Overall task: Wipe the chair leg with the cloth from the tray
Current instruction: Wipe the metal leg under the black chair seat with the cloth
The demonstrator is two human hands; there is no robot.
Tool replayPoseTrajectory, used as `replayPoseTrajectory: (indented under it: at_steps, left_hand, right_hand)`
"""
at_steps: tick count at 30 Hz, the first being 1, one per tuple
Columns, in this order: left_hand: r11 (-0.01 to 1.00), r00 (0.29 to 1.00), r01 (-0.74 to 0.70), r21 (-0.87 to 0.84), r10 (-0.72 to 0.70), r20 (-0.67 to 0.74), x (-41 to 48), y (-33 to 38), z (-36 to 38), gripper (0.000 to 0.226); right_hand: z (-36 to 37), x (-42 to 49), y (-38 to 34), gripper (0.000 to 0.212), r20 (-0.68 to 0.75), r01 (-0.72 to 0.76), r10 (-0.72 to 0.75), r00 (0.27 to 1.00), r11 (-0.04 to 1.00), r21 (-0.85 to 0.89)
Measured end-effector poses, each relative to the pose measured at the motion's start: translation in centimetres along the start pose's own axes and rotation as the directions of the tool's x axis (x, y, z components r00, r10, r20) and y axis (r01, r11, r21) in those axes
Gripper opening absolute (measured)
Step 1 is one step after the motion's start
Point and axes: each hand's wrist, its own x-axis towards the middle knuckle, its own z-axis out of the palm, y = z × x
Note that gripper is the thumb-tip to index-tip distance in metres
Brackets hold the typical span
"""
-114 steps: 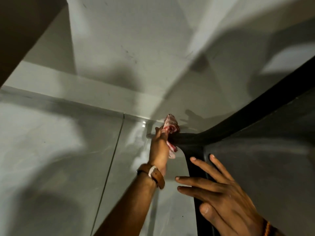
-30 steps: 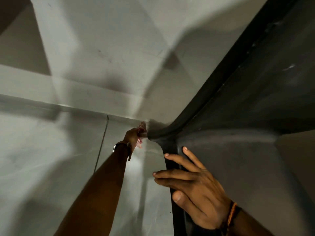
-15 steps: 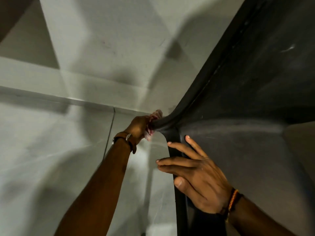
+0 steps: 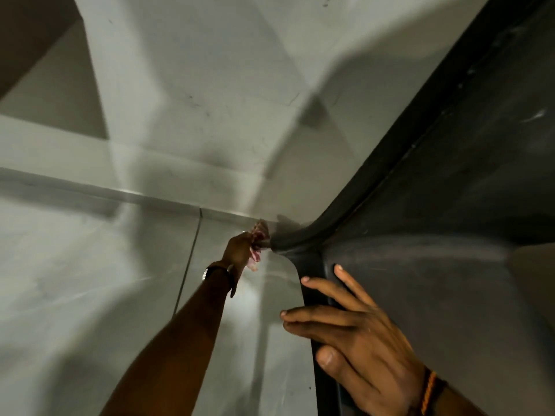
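A dark plastic chair [image 4: 450,220] fills the right side of the view, seen from above. Its leg [image 4: 288,243] runs down and away toward the floor near the wall. My left hand [image 4: 238,250] reaches far down and grips a small red-and-white cloth [image 4: 258,235], pressed against the low end of the leg. My right hand [image 4: 357,340] lies flat with spread fingers on the chair's front edge, holding nothing.
Grey floor tiles [image 4: 90,280] spread to the left, with a grout line running toward the wall. A pale wall with a skirting band [image 4: 90,163] stands just beyond the chair leg. Shadows fall across the wall and floor.
My left hand with the cloth has slid back down the leg toward the floor after coming up half a second ago. My right hand stays on the chair edge.
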Motion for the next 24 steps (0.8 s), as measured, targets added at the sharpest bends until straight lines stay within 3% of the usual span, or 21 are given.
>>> replayPoseTrajectory:
  at_steps: [8, 12, 16, 24]
  left_hand:
    - [0.959, 0.952, -0.279, -0.05, 0.283, 0.117, -11.0, 5.1, 0.0, 0.029]
    - [0.974, 0.973, -0.224, -0.045, 0.226, 0.045, -9.1, 4.0, 0.5, 0.033]
    - [0.996, 0.996, -0.07, -0.061, 0.066, -0.063, -3.7, 2.0, 1.2, 0.039]
    - [0.996, 0.994, 0.077, -0.051, -0.081, -0.079, 1.7, -0.6, 1.3, 0.043]
  right_hand:
    - [-0.4, 0.1, -0.6, 0.069, 0.045, -0.026, 0.026, 0.999, 1.0, -0.012]
    - [-0.3, -0.1, -0.4, 0.069, 0.04, -0.031, 0.031, 0.999, 1.0, -0.001]
    - [0.0, 0.0, -0.4, 0.07, 0.009, -0.023, 0.023, 1.0, 1.0, 0.012]
    - [0.2, -0.1, -0.1, 0.066, -0.052, 0.006, -0.005, 0.999, 1.0, 0.012]
